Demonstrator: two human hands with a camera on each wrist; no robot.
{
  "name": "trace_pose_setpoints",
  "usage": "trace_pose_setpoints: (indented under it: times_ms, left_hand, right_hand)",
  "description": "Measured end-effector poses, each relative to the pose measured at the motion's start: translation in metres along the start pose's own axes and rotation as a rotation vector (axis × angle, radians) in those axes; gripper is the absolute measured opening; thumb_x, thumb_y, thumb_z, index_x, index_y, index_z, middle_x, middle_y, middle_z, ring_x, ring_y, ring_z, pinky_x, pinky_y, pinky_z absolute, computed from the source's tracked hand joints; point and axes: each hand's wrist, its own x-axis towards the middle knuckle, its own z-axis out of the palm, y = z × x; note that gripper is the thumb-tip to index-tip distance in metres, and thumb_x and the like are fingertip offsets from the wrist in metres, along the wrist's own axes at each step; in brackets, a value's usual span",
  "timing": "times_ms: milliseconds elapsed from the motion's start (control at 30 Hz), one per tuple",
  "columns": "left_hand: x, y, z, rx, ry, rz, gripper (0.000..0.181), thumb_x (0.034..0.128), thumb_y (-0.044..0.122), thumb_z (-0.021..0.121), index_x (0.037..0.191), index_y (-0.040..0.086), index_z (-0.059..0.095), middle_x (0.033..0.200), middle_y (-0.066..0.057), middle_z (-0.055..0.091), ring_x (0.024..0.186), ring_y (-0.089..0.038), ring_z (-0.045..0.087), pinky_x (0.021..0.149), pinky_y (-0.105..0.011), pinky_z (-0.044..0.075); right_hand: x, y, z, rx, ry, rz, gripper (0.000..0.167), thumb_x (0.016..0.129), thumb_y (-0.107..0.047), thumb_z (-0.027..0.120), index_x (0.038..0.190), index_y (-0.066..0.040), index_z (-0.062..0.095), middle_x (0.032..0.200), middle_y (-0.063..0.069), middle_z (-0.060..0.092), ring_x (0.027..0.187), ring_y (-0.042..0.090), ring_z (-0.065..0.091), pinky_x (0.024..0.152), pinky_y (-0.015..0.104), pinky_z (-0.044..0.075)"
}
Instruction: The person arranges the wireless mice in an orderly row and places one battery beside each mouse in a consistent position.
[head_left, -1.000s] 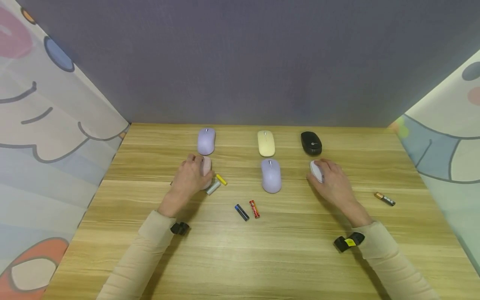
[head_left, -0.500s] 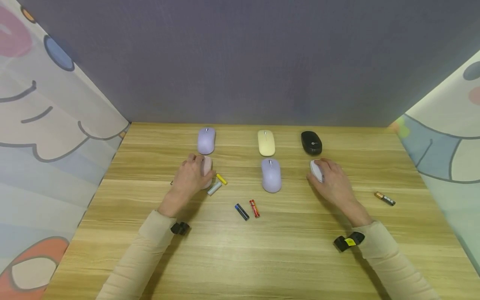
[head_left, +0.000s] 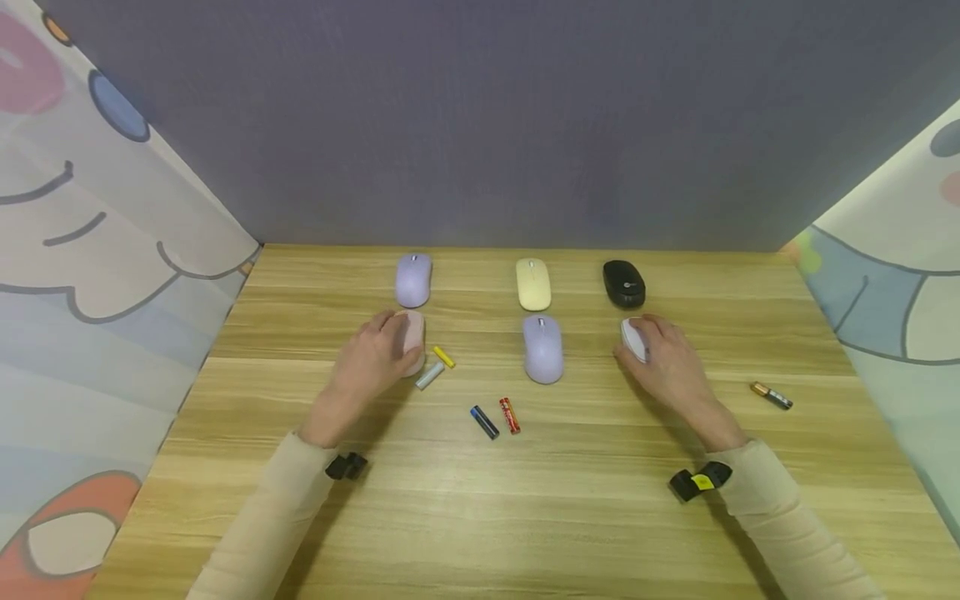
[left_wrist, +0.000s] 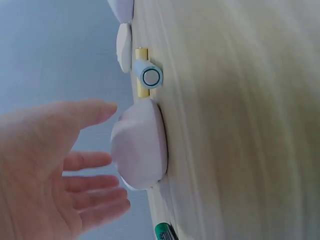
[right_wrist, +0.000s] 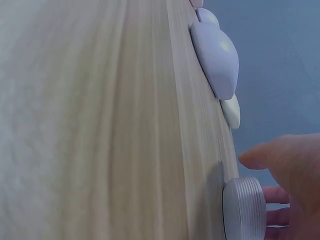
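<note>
My left hand [head_left: 363, 362] is over a pale pink mouse [head_left: 414, 343] at the left. In the left wrist view its fingers are spread and loosely extended, with the thumb off the pink mouse [left_wrist: 137, 145]. My right hand [head_left: 671, 367] lies over a white mouse [head_left: 633, 340] at the right. The right wrist view shows its thumb held apart from the ridged mouse [right_wrist: 245, 210], the other fingers partly hidden behind it. A silver battery [head_left: 430, 376] and a yellow battery [head_left: 444, 357] lie beside the pink mouse.
Behind the hands stand a purple mouse [head_left: 413, 280], a yellow mouse [head_left: 533, 284] and a black mouse [head_left: 624, 283]. Another purple mouse [head_left: 543, 348] is in the middle. A dark battery [head_left: 484, 422], a red battery [head_left: 510, 415] and a copper-topped battery [head_left: 771, 396] lie nearer. A green-ended battery [left_wrist: 163, 231] shows at left.
My left hand has loosened from the pink mouse and its wrist has shifted left and back. The right hand and the mice stay where they were.
</note>
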Motion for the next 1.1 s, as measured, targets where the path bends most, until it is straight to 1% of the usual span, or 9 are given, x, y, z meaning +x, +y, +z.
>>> trace_pose_setpoints:
  times_ms: [67, 167, 267, 367, 467, 567, 667, 867, 1100]
  left_hand:
    - [-0.003, 0.001, 0.0, -0.001, -0.024, 0.018, 0.064, 0.0937, 0.032, 0.076, 0.141, -0.006, 0.055, 0.144, -0.033, 0.053, 0.126, -0.052, 0.058, 0.098, -0.065, 0.055]
    - [-0.007, 0.002, 0.001, -0.022, -0.053, 0.039, 0.067, 0.0934, 0.031, 0.076, 0.144, -0.005, 0.052, 0.149, -0.034, 0.048, 0.131, -0.053, 0.053, 0.106, -0.064, 0.049]
    - [-0.01, 0.002, 0.003, -0.032, -0.025, 0.074, 0.065, 0.0916, 0.028, 0.079, 0.142, -0.005, 0.054, 0.148, -0.036, 0.048, 0.13, -0.054, 0.054, 0.107, -0.064, 0.048]
    - [-0.012, 0.001, 0.005, -0.031, 0.015, 0.108, 0.063, 0.0901, 0.026, 0.081, 0.14, -0.006, 0.057, 0.146, -0.037, 0.05, 0.128, -0.055, 0.055, 0.106, -0.064, 0.05]
    - [-0.015, 0.002, 0.007, -0.02, 0.035, 0.126, 0.064, 0.0905, 0.025, 0.08, 0.141, -0.006, 0.056, 0.147, -0.036, 0.05, 0.13, -0.054, 0.054, 0.106, -0.063, 0.05]
    - [-0.017, 0.004, 0.008, -0.007, 0.032, 0.119, 0.065, 0.0916, 0.026, 0.08, 0.143, -0.005, 0.055, 0.149, -0.034, 0.049, 0.132, -0.052, 0.053, 0.106, -0.061, 0.051]
    - [-0.018, 0.005, 0.009, 0.0, 0.018, 0.107, 0.065, 0.0929, 0.026, 0.079, 0.144, -0.005, 0.055, 0.151, -0.033, 0.047, 0.134, -0.051, 0.052, 0.105, -0.06, 0.052]
    - [-0.019, 0.006, 0.01, 0.03, 0.001, 0.092, 0.062, 0.0945, 0.022, 0.077, 0.145, -0.006, 0.053, 0.152, -0.032, 0.046, 0.137, -0.049, 0.05, 0.107, -0.06, 0.05]
    - [-0.017, 0.007, 0.008, 0.055, 0.016, 0.106, 0.062, 0.0902, 0.02, 0.082, 0.141, -0.005, 0.057, 0.149, -0.032, 0.05, 0.127, -0.051, 0.058, 0.099, -0.06, 0.056]
  right_hand:
    - [0.0, -0.001, 0.0, 0.008, 0.016, -0.016, 0.053, 0.098, -0.027, 0.067, 0.136, 0.009, 0.055, 0.143, 0.038, 0.048, 0.121, 0.056, 0.051, 0.091, 0.067, 0.048]
    - [-0.001, -0.001, 0.002, 0.029, 0.047, -0.043, 0.052, 0.096, -0.024, 0.068, 0.134, 0.01, 0.055, 0.142, 0.039, 0.049, 0.121, 0.057, 0.051, 0.097, 0.07, 0.045]
    - [-0.002, -0.004, 0.003, 0.055, 0.066, -0.059, 0.053, 0.095, -0.022, 0.07, 0.135, 0.01, 0.054, 0.142, 0.039, 0.049, 0.123, 0.058, 0.05, 0.103, 0.072, 0.041]
    - [-0.001, -0.008, 0.004, 0.085, 0.077, -0.082, 0.056, 0.094, -0.021, 0.072, 0.138, 0.009, 0.053, 0.145, 0.037, 0.048, 0.127, 0.056, 0.048, 0.107, 0.072, 0.038]
    - [-0.001, -0.014, 0.004, 0.101, 0.091, -0.146, 0.059, 0.093, -0.019, 0.074, 0.14, 0.008, 0.053, 0.146, 0.034, 0.049, 0.132, 0.055, 0.047, 0.109, 0.072, 0.037]
    - [-0.002, -0.022, 0.005, 0.106, 0.104, -0.233, 0.058, 0.092, -0.017, 0.075, 0.139, 0.008, 0.053, 0.145, 0.032, 0.052, 0.132, 0.053, 0.048, 0.111, 0.07, 0.038]
    - [-0.003, -0.031, 0.007, 0.129, 0.082, -0.293, 0.056, 0.092, -0.015, 0.075, 0.139, 0.008, 0.053, 0.144, 0.03, 0.053, 0.132, 0.05, 0.05, 0.112, 0.067, 0.039]
    - [-0.009, -0.049, 0.01, 0.173, -0.019, -0.365, 0.058, 0.092, -0.017, 0.077, 0.141, 0.003, 0.054, 0.148, 0.025, 0.052, 0.135, 0.045, 0.049, 0.115, 0.065, 0.039]
    - [-0.016, -0.063, 0.018, 0.178, -0.109, -0.473, 0.062, 0.091, -0.024, 0.08, 0.144, -0.004, 0.054, 0.151, 0.019, 0.053, 0.137, 0.04, 0.051, 0.116, 0.059, 0.042]
